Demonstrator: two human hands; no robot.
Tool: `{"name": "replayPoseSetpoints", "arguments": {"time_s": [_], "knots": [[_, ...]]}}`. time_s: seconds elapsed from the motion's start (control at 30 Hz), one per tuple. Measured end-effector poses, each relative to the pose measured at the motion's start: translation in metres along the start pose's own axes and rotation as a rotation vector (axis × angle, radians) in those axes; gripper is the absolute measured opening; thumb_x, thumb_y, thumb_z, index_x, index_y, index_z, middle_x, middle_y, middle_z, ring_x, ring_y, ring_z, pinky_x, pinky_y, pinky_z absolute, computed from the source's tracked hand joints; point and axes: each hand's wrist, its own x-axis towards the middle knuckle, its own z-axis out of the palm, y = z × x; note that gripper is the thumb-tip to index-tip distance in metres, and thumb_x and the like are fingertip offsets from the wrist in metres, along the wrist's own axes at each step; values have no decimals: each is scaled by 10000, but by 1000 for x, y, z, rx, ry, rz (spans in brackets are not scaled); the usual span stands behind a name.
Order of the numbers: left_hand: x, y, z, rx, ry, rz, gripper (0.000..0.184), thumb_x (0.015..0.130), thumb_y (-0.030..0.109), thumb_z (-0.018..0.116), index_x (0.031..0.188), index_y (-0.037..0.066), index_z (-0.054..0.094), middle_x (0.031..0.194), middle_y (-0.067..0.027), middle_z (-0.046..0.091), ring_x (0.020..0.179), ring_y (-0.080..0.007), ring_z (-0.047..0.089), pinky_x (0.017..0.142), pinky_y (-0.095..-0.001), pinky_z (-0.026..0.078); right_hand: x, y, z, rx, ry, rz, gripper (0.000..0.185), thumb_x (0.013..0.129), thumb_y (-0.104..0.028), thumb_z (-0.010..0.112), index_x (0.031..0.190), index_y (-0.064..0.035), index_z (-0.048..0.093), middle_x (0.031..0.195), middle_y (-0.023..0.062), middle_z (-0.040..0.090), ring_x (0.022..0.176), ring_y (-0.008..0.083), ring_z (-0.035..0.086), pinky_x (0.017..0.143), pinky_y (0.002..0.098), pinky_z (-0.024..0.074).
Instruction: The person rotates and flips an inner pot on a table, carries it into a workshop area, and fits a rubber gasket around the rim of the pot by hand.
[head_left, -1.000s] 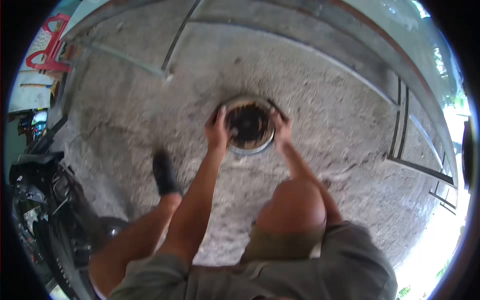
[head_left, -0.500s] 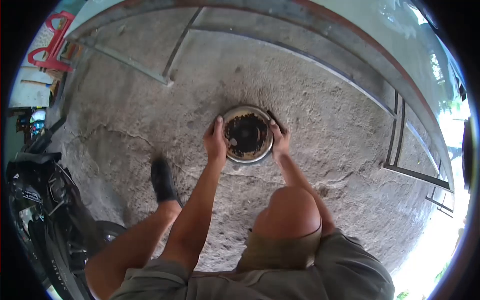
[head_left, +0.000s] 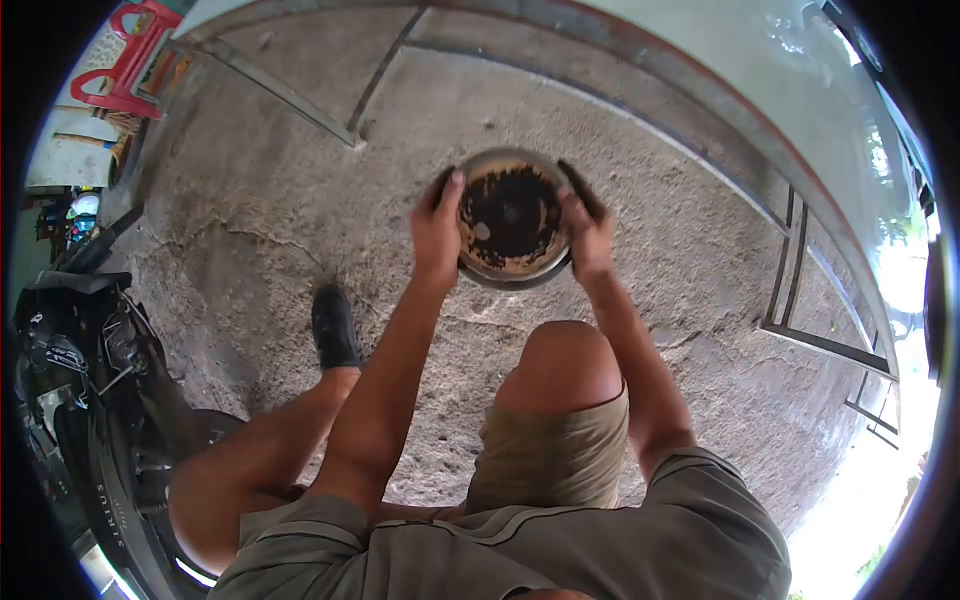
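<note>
A round metal pan (head_left: pixel 512 218) with a pale rim is near the middle of the head view. Its face carries a large patch of black, scorched-looking crust over tan metal, with a small light spot at the lower left. My left hand (head_left: pixel 437 232) grips the pan's left side, thumb on the rim. On the opposite side, my right hand (head_left: pixel 590 228) is closed around the edge, thumb likewise along the rim. Most of the fingers are hidden beneath or behind the pan, which appears raised off the floor.
Rough, cracked concrete floor (head_left: pixel 280 180) lies around me. A metal-framed table (head_left: pixel 640 70) with steel legs curves across the top and right. At left are a motorcycle (head_left: pixel 100 390) and a red plastic chair (head_left: pixel 130 60). My black shoe (head_left: pixel 333 325) is at lower left.
Both hands have lifted the pan toward the camera and moved it slightly up and right in view, so it looks larger. The grip stays on both sides.
</note>
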Motion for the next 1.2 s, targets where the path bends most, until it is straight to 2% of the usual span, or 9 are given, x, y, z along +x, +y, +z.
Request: {"name": "replayPoseSetpoints", "arguments": {"time_s": [0.07, 0.13, 0.2, 0.3, 0.57, 0.63, 0.77, 1.0, 1.2], "knots": [[-6, 23, 10, -157, -82, 178, 527, 1014, 375, 713, 1308, -61, 690, 1209, -104, 741, 1070, -163, 658, 960, -321, 506, 3, -9, 9, 64, -8, -3, 608, 987, -306, 732, 1503, -24, 575, 1322, 123, 699, 1156, 194, 645, 1019, 345, 516], [23, -80, -11, -154, 0, 108, 523, 1019, 368, 708, 1312, -64, 686, 1214, -107, 740, 1060, -165, 662, 955, -317, 506, -9, 19, 12, -362, 321, 479, 629, 970, -338, 738, 1498, -31, 584, 1320, 110, 701, 1159, 202, 648, 1026, 358, 514], [73, -95, 11, -186, 44, 134, 519, 1023, 361, 703, 1316, -67, 681, 1219, -110, 738, 1051, -167, 667, 949, -314, 507, 7, 126, -28, -216, 126, -86, 681, 954, -420, 719, 1505, -46, 582, 1375, 134, 679, 1228, 226, 627, 1083, 382, 472], [40, -94, -8, -99, 23, 23, 533, 1032, 358, 691, 1348, -71, 662, 1256, -128, 728, 1098, -180, 668, 980, -321, 504, 1, 118, -28, -7, 75, 178, 691, 950, -410, 725, 1510, -36, 571, 1415, 144, 659, 1297, 232, 596, 1123, 365, 435], [1, -10, -4, 18, 40, -89, 601, 1001, 379, 730, 1375, -83, 639, 1226, -146, 736, 1079, -204, 680, 954, -339, 509, 1, 32, -11, -48, 55, 90, 620, 985, -355, 734, 1491, -28, 590, 1302, 129, 709, 1147, 180, 652, 1009, 323, 512], [2, 7, 2, -94, -38, 136, 573, 988, 351, 748, 1343, -89, 656, 1188, -138, 746, 1026, -210, 688, 926, -341, 519, -5, -12, 8, 5, 42, -37, 581, 1002, -328, 719, 1484, -27, 597, 1256, 118, 723, 1076, 155, 661, 951, 306, 538], [41, -110, -3, -212, 100, 230, 545, 996, 356, 730, 1319, -80, 676, 1205, -143, 750, 1093, -209, 671, 933, -336, 521, 2, 140, -29, -24, 260, 27, 540, 1019, -370, 684, 1435, -27, 642, 1255, 79, 711, 1063, 144, 624, 967, 325, 508], [32, -95, -16, 31, 16, -74, 679, 1006, 535, 667, 1402, -17, 639, 1326, -132, 699, 1159, -261, 650, 1020, -386, 476, 4, 122, -28, -111, 133, 147, 600, 1007, -460, 707, 1470, -87, 627, 1028, -36, 694, 878, 121, 591, 822, 319, 498], [25, -74, -31, -212, 37, -238, 807, 1037, 709, 450, 1505, 58, 547, 1382, -128, 648, 1249, -299, 613, 1041, -488, 499, -6, 58, -1, -203, -13, 129, 634, 994, -418, 715, 1520, -94, 572, 1370, 113, 678, 1272, 213, 599, 1102, 337, 442]]}}
